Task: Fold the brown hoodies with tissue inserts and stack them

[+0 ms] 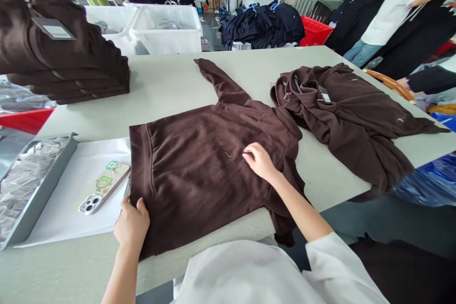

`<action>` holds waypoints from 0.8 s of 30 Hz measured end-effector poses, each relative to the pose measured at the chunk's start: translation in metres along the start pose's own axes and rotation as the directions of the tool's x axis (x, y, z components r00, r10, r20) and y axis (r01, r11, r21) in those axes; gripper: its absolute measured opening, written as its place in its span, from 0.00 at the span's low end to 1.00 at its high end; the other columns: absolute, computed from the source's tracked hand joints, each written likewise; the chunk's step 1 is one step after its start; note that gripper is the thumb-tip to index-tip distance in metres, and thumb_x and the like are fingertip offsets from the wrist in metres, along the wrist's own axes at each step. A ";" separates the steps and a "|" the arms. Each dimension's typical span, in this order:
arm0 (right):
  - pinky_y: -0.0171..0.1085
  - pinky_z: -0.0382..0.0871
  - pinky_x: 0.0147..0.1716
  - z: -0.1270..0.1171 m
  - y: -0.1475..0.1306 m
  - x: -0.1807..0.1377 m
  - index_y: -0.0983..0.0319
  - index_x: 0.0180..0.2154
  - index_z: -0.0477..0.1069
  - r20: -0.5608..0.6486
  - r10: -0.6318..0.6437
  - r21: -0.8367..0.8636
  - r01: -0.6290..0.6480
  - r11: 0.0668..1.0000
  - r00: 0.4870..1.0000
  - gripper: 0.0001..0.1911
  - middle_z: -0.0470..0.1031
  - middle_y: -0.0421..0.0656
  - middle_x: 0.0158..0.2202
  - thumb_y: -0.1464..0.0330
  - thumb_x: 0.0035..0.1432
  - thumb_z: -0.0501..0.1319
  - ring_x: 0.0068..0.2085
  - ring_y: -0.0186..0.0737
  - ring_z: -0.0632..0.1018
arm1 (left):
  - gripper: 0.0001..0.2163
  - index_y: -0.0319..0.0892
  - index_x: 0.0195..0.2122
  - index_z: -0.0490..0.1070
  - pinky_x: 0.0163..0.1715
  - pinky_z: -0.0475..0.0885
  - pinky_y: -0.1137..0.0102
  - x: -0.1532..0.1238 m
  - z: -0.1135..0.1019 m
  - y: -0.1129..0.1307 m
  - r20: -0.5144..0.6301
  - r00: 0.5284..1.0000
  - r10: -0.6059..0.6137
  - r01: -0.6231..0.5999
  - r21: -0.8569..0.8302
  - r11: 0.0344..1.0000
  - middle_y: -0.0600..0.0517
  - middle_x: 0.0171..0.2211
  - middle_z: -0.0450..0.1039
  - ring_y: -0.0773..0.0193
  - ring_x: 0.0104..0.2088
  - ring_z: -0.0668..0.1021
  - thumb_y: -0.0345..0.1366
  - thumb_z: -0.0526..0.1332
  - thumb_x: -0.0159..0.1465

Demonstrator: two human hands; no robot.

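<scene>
A dark brown sweatshirt [199,166] lies flat across the table in front of me, its hem band to the left and one sleeve stretched out toward the back. My left hand [132,222] grips the hem's near corner, thumb on top and fingers behind the cloth. Over the middle of the garment is my right hand [261,161], its fingers curled into a pinch; what they hold, if anything, is too small to name. A short pale thread [228,154] rests on the cloth just left of those fingertips.
A folded brown stack [81,66] with a tag stands back left. More brown garments [342,109] lie crumpled at right. At left are a phone [104,187] on white paper and a grey tray [39,190] of small packets. White bins [167,28] and a person [388,14] are beyond the table.
</scene>
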State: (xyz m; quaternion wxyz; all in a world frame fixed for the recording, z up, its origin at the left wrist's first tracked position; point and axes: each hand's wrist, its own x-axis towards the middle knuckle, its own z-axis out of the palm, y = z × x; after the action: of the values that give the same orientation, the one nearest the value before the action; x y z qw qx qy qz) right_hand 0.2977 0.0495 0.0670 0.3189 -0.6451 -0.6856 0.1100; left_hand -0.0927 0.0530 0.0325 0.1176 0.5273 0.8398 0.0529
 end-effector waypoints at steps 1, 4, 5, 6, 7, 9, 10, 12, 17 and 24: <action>0.40 0.67 0.45 0.016 -0.004 0.010 0.61 0.37 0.68 0.087 0.022 -0.002 -0.022 1.000 0.996 0.05 0.69 0.45 0.40 0.68 0.57 0.59 0.43 0.41 0.70 | 0.26 0.33 0.59 0.54 0.41 0.68 0.52 0.000 0.000 0.000 -0.009 1.000 -0.001 0.001 -0.002 1.000 0.32 0.43 0.71 0.40 0.44 0.75 0.46 0.44 0.65; 0.41 0.66 0.43 0.057 -0.003 0.028 0.61 0.34 0.69 0.253 0.124 -0.066 -0.111 0.992 0.960 0.08 0.67 0.45 0.41 0.68 0.51 0.66 0.42 0.41 0.69 | 0.26 0.34 0.59 0.54 0.41 0.68 0.52 -0.001 0.002 -0.002 -0.027 1.000 -0.015 0.015 -0.006 1.000 0.33 0.42 0.71 0.40 0.43 0.75 0.46 0.44 0.65; 0.40 0.65 0.43 0.065 0.000 0.030 0.61 0.33 0.69 0.271 0.138 -0.078 -0.121 0.990 0.953 0.07 0.67 0.44 0.41 0.68 0.50 0.66 0.42 0.41 0.69 | 0.26 0.35 0.59 0.54 0.41 0.68 0.52 -0.001 0.003 -0.002 -0.029 0.999 -0.019 0.019 -0.010 1.000 0.33 0.43 0.71 0.40 0.43 0.75 0.46 0.44 0.65; 0.39 0.65 0.43 0.071 0.003 0.032 0.61 0.31 0.69 0.274 0.141 -0.075 -0.125 0.989 0.951 0.06 0.67 0.44 0.40 0.69 0.51 0.66 0.42 0.40 0.69 | 0.26 0.35 0.59 0.54 0.41 0.68 0.52 -0.001 0.004 -0.002 -0.031 0.999 -0.024 0.023 -0.015 1.000 0.33 0.43 0.71 0.40 0.43 0.75 0.47 0.44 0.65; 0.39 0.64 0.43 0.075 0.005 0.032 0.61 0.30 0.69 0.270 0.140 -0.062 -0.128 0.990 0.953 0.05 0.67 0.43 0.39 0.69 0.52 0.65 0.41 0.39 0.68 | 0.26 0.36 0.59 0.54 0.41 0.68 0.52 -0.001 0.005 -0.002 -0.031 0.999 -0.030 0.029 -0.022 0.999 0.33 0.44 0.71 0.41 0.43 0.75 0.47 0.44 0.65; 0.37 0.63 0.42 0.079 0.008 0.033 0.61 0.27 0.69 0.254 0.152 -0.028 -0.150 0.988 0.955 0.05 0.67 0.42 0.37 0.71 0.54 0.62 0.40 0.38 0.68 | 0.25 0.37 0.59 0.54 0.41 0.68 0.52 0.000 0.006 -0.002 -0.028 0.999 -0.047 0.046 -0.035 0.998 0.34 0.44 0.71 0.42 0.43 0.75 0.46 0.44 0.65; 0.37 0.63 0.41 0.080 0.009 0.034 0.61 0.25 0.68 0.245 0.166 -0.015 -0.168 0.986 0.955 0.07 0.67 0.42 0.36 0.72 0.55 0.61 0.39 0.38 0.68 | 0.25 0.37 0.59 0.54 0.41 0.68 0.52 0.001 0.006 -0.002 -0.027 0.998 -0.055 0.054 -0.038 0.998 0.34 0.44 0.71 0.42 0.43 0.75 0.47 0.45 0.65; 0.37 0.62 0.40 0.083 0.009 0.036 0.62 0.23 0.67 0.232 0.197 0.004 -0.204 0.979 0.953 0.09 0.67 0.42 0.33 0.73 0.55 0.60 0.37 0.38 0.68 | 0.25 0.37 0.59 0.54 0.41 0.68 0.52 0.001 0.006 -0.001 -0.030 0.998 -0.060 0.059 -0.042 0.997 0.35 0.44 0.71 0.42 0.43 0.75 0.46 0.45 0.65; 0.36 0.64 0.38 0.083 0.005 0.039 0.63 0.22 0.66 0.168 0.264 0.127 -0.287 0.950 0.950 0.10 0.67 0.41 0.30 0.73 0.55 0.58 0.34 0.35 0.69 | 0.26 0.37 0.59 0.54 0.41 0.68 0.52 0.001 0.005 -0.003 -0.009 0.999 -0.048 0.047 -0.059 0.997 0.34 0.44 0.71 0.40 0.43 0.75 0.48 0.44 0.64; 0.37 0.68 0.34 -0.034 0.053 -0.031 0.60 0.30 0.65 -0.127 0.461 0.376 -0.387 0.842 0.878 0.14 0.69 0.43 0.29 0.56 0.55 0.52 0.31 0.36 0.71 | 0.26 0.36 0.59 0.54 0.40 0.68 0.53 0.001 0.003 -0.005 0.006 0.999 -0.034 0.034 -0.052 0.998 0.34 0.44 0.71 0.40 0.42 0.75 0.48 0.44 0.64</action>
State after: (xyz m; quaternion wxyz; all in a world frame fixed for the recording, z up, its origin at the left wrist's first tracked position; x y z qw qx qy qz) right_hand 0.3593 0.0191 0.0543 0.4640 -0.7246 -0.4572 0.2249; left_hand -0.0967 0.0520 0.0287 0.1344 0.5098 0.8467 0.0715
